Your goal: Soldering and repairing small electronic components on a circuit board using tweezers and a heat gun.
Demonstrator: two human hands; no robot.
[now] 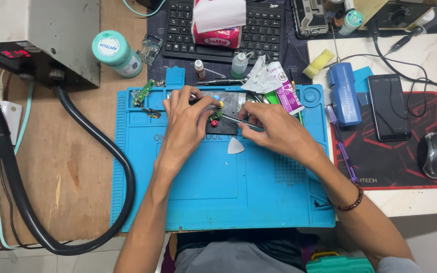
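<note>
My left hand [185, 124] rests on the blue work mat [193, 182] and pinches a thin dark tool at its fingertips, over a small dark board holder [228, 108] with yellow, red and blue knobs. My right hand [274, 129] grips metal tweezers [238, 120] whose tips point left at the same holder. A small circuit board seems clamped there, partly hidden by my fingers. A white triangular pick [235, 146] lies just below both hands.
A thick black hose [102, 146] curves from a grey station [36, 40] at the left. Keyboard [178, 30], tissue pack, small bottles, a paste tube [287, 91], a teal jar [116, 53], a blue tool [344, 93], phone [388, 106] and mouse [435, 154] surround the mat.
</note>
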